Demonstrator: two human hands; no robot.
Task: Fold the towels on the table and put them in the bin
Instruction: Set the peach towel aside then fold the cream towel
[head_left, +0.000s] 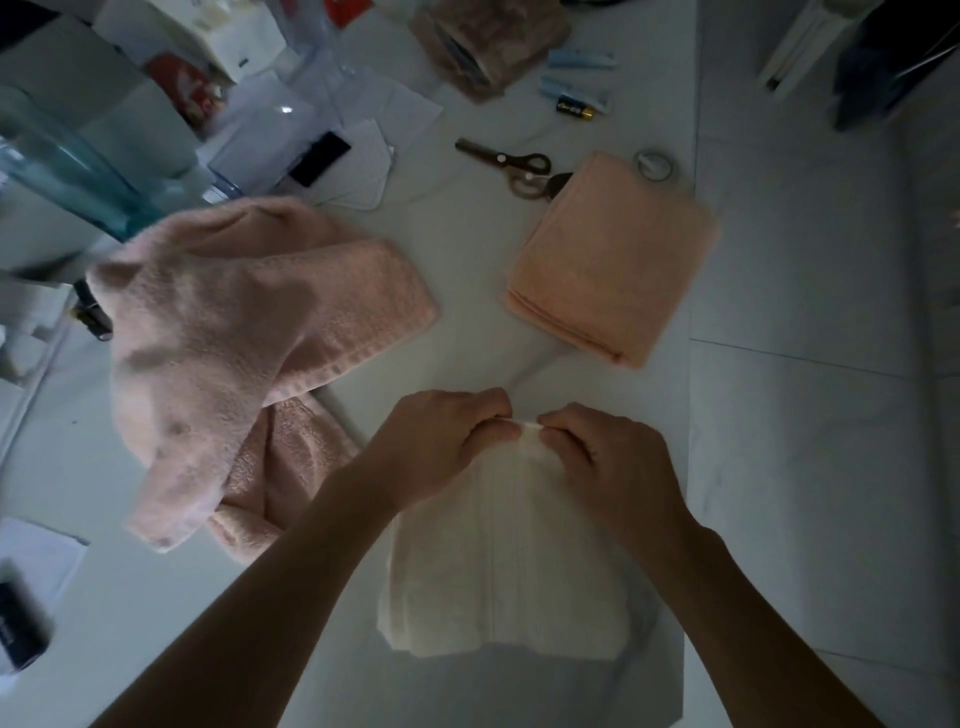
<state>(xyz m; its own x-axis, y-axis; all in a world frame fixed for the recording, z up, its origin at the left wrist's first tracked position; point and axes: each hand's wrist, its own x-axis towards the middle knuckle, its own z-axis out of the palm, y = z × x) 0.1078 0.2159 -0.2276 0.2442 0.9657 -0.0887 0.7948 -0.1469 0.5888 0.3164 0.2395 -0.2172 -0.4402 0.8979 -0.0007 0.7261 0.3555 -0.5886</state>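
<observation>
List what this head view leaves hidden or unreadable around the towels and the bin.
- White towel: far edge covered by the left hand and right hand pinching it.
- Scissors: one handle tucked behind the folded peach towel.
- Clear bin: cut off by the left edge, blurred; contents unclear.
- Lower pink towel: mostly under the crumpled pink towel.

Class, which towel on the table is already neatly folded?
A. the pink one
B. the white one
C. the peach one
C: the peach towel lies as a flat folded rectangle, while the pink towel is crumpled and both hands pinch the white towel.
</observation>
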